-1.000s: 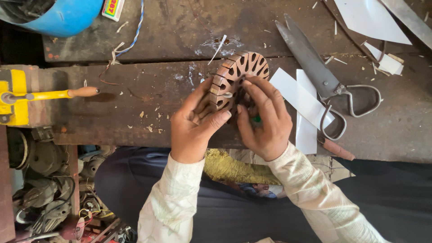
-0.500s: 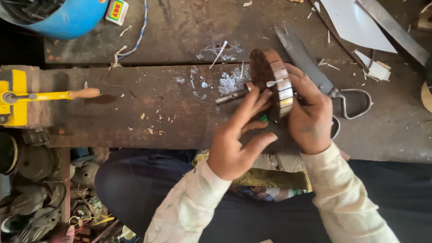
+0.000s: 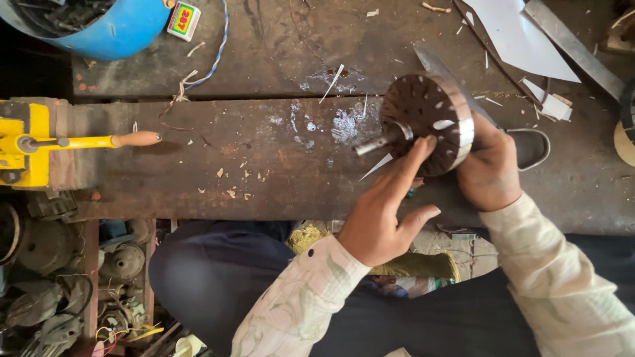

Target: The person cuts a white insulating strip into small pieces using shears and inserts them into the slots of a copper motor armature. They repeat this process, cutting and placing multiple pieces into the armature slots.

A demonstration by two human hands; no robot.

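Note:
A round dark metal motor core point(image 3: 423, 112) with slots around its face and a bright steel rim stands on edge above the worn wooden bench point(image 3: 264, 165). Its short shaft point(image 3: 374, 144) points left. My right hand point(image 3: 493, 165) grips the core from the right, behind the rim. My left hand point(image 3: 390, 211) reaches up from below with fingers spread, and its fingertips rest on the core's face near the hub. A thin white paper sliver point(image 3: 376, 166) lies just under the shaft.
A yellow clamp with a wooden handle point(image 3: 135, 139) sits at the bench's left end. A blue tub point(image 3: 112, 30), a small box point(image 3: 184, 20) and a wire point(image 3: 211, 56) lie at the back left. White sheets point(image 3: 516, 33) are at the back right, shears point(image 3: 532, 147) behind the core, old motor parts point(image 3: 53, 291) lower left.
The core moved right and was turned from lying face-up between both hands to standing on edge. My right hand went behind it, and my left hand's fingers opened onto its face.

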